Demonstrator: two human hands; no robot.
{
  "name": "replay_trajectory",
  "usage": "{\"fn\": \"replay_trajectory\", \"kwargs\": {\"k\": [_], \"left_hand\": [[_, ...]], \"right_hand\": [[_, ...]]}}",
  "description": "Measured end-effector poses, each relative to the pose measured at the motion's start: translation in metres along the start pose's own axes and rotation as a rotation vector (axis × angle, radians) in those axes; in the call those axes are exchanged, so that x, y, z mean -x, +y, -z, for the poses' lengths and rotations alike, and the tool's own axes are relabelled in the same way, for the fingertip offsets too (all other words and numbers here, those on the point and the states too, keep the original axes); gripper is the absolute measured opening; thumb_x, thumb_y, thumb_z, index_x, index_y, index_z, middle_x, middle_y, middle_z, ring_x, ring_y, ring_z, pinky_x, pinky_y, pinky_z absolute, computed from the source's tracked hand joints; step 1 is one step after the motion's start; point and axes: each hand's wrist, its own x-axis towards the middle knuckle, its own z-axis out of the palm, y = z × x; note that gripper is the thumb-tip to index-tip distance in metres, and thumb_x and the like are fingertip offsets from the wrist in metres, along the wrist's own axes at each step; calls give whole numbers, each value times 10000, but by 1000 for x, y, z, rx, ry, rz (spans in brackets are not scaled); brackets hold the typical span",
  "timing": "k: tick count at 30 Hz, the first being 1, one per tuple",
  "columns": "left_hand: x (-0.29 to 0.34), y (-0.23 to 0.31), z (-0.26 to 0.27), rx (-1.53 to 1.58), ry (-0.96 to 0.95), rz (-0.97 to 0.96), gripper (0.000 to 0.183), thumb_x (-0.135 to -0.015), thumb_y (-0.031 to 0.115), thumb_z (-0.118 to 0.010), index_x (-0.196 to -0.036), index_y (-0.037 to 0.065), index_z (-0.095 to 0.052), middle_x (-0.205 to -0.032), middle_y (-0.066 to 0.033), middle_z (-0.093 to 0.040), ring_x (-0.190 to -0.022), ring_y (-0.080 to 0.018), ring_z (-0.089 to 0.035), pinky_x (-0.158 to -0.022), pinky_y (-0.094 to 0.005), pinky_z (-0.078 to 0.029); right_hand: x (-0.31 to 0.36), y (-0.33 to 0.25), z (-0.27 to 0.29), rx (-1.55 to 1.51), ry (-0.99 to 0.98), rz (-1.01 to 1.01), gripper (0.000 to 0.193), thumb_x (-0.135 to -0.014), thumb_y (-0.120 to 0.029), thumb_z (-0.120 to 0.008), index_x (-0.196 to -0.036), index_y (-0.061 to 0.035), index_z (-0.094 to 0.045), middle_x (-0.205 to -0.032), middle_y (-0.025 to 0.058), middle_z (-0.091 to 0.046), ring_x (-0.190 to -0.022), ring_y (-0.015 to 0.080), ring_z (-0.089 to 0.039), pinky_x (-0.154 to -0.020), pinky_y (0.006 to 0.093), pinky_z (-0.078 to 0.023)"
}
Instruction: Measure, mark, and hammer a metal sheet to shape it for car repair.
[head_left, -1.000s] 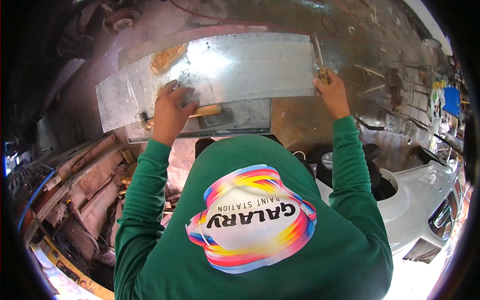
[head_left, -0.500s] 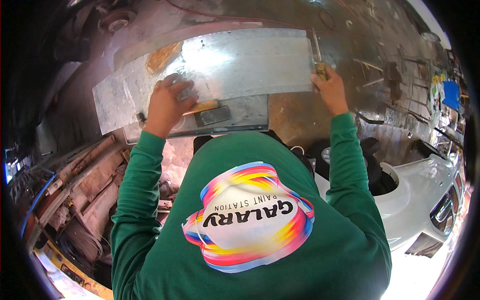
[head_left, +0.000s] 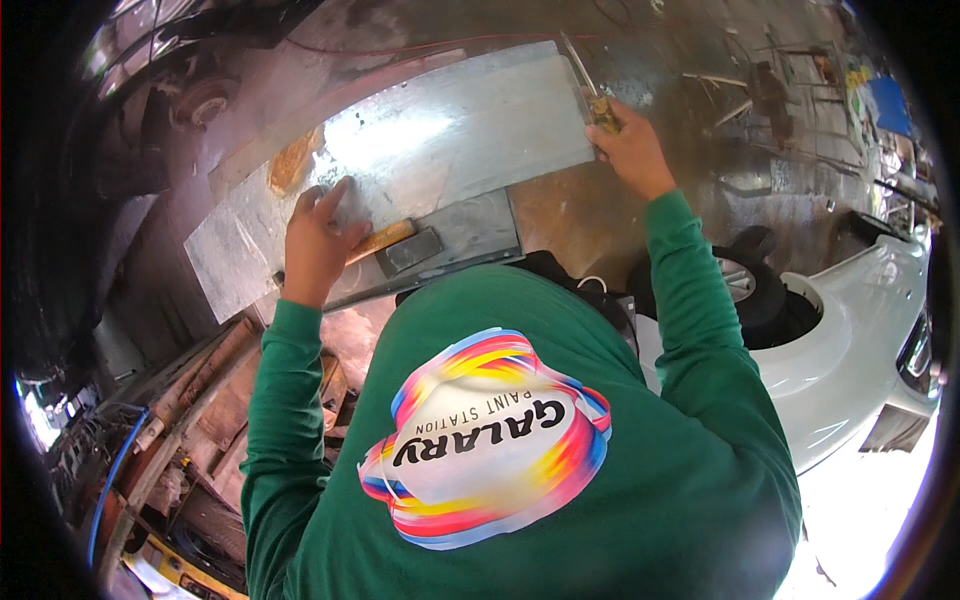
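A flat grey metal sheet (head_left: 470,125) lies slanted in front of me, its right end farther away than its left. My left hand (head_left: 318,245) rests on the sheet's near left part with its fingers apart. Beneath that hand, a hammer's wooden handle (head_left: 380,241) sticks out to the right; most of its head is hidden. Beside the handle is a dark rectangular block (head_left: 410,253). At the sheet's right edge, my right hand (head_left: 632,150) grips a screwdriver (head_left: 602,112) by its yellowish handle, with the shaft pointing away from me and slightly left.
A dark metal surface (head_left: 478,228) lies under the sheet's near edge. On the sheet's far left is a rusty brown patch (head_left: 292,165). Wooden boards (head_left: 190,375) and scrap fill the left side. A white car body panel (head_left: 850,345) and a wheel (head_left: 742,285) stand at right.
The view has turned a little, and the sheet appears more slanted. The screwdriver's shaft now leans left across the sheet's right edge. My left hand's fingers are more stretched out.
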Motion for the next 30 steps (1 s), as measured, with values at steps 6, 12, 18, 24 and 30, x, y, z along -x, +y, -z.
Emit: {"fn": "replay_trajectory", "kwargs": {"k": [6, 12, 18, 24, 30], "left_hand": [[-3, 5, 8, 31, -83, 15, 758, -781, 190, -980, -1500, 148, -746, -1204, -167, -723, -842, -259, -718, -829, -397, -629], [-3, 1, 7, 65, -54, -41, 766, -759, 151, -985, -1489, 129, -751, -1121, -135, -715, -811, -246, -707, -784, -375, -625], [-1, 1, 6, 96, -30, -55, 765, -752, 141, -985, -1482, 134, -757, -1148, -130, -724, -818, -238, -712, -788, -378, -629], [-1, 4, 9, 85, -58, -34, 762, -751, 133, -976, -1480, 124, -757, -1141, -130, -732, -795, -233, -703, -783, -377, -619], [0, 2, 7, 29, -42, -70, 728, -756, 128, -964, -1457, 110, -772, -1091, -102, -722, -773, -221, -677, -768, -362, -607]], "right_hand": [[-4, 12, 2, 4, 6, 16, 515, -996, -151, -790, -1488, -29, -694, -946, 59, -723, -730, 138, -647, -679, 335, -567], [-3, 10, 3, 34, -6, 9, 534, -1002, -138, -785, -1517, -43, -684, -862, 42, -705, -698, 135, -633, -668, 350, -561], [-4, 10, 1, -13, -12, 9, 544, -1004, -140, -793, -1523, -24, -676, -862, 39, -701, -693, 126, -625, -659, 343, -558], [-9, 23, 1, -57, -23, 22, 549, -1006, -133, -801, -1528, -23, -672, -861, 37, -699, -695, 119, -625, -657, 336, -561], [-10, 25, 0, -58, -14, 6, 534, -1019, -132, -792, -1531, -35, -674, -861, 28, -695, -690, 120, -621, -652, 333, -557]]}}
